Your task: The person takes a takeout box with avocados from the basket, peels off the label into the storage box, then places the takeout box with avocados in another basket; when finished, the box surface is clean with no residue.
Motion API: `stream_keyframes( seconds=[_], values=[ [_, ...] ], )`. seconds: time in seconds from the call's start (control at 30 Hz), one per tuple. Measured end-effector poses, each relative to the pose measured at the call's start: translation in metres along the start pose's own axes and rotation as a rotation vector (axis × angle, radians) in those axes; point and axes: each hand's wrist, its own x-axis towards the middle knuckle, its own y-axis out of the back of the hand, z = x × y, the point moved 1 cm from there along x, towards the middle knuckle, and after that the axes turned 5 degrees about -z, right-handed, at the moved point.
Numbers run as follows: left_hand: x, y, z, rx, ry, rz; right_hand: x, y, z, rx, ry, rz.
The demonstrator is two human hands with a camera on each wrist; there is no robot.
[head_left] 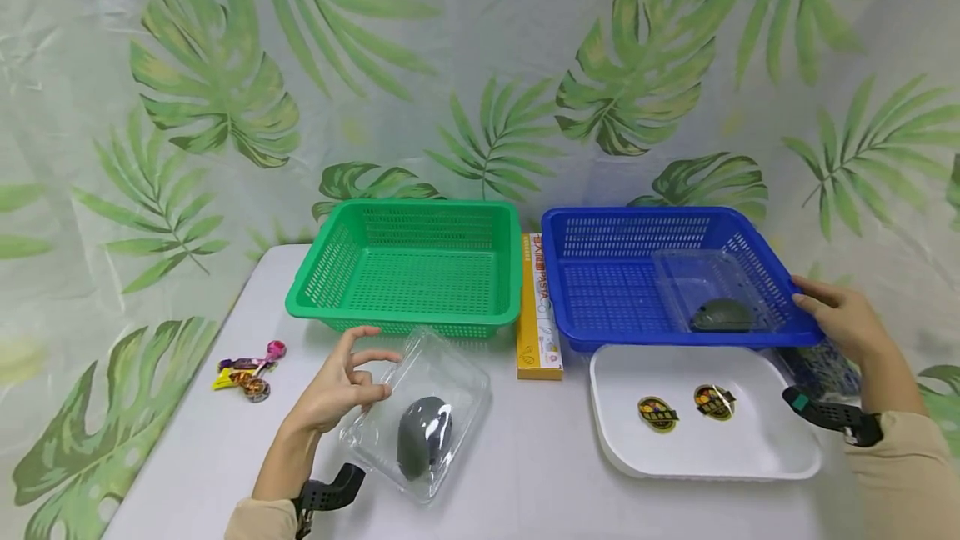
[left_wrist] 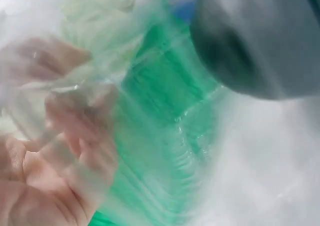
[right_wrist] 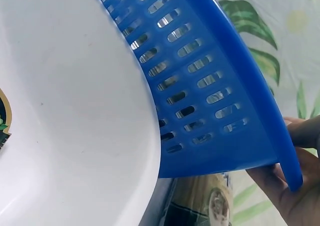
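My left hand (head_left: 341, 382) grips the left edge of a clear plastic box (head_left: 468, 386), its fingers curled at the rim. Inside the box lies a smooth, dark grey-green rounded thing (head_left: 424, 437) whose kind I cannot tell. The left wrist view is blurred and looks through the clear plastic at the fingers (left_wrist: 80, 121). Over at the right, my right hand (head_left: 847, 319) holds the right rim of a blue basket (head_left: 607, 282), thumb and fingers around it. A second clear box (head_left: 686, 273) with a similar dark rounded thing (head_left: 722, 316) sits in that basket.
A green basket (head_left: 420, 286) stands behind the left hand. A yellow pasta box (head_left: 531, 315) lies between the baskets. A white tray (head_left: 705, 452) with two stickers stands before the blue basket, a dark packet (head_left: 821, 369) beside it. Wrapped candies (head_left: 243, 369) lie left.
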Motion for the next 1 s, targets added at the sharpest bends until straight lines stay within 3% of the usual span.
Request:
stream_keyframes(
  seconds=[0.23,0.4,0.53,0.77,0.87,1.0],
  values=[
    [0.003,-0.015,0.033,-0.128,-0.153,-0.05,-0.002,-0.003,-0.004,0.011,0.002,0.002],
    [0.025,-0.034,0.064,-0.245,-0.225,0.028,-0.003,-0.004,-0.002,0.034,-0.031,0.0],
    [0.059,-0.056,0.083,-0.3,-0.23,0.111,-0.002,-0.006,0.004,0.076,-0.036,0.005],
    [0.136,-0.096,0.093,-0.299,-0.131,0.106,0.015,-0.003,0.046,0.216,-0.044,0.007],
    [0.168,-0.113,0.09,-0.249,-0.088,0.149,0.012,-0.005,0.036,0.243,-0.033,-0.008],
    [0.206,-0.133,0.083,-0.257,-0.035,0.221,0.003,-0.006,0.018,0.234,-0.037,-0.002]
  ],
)
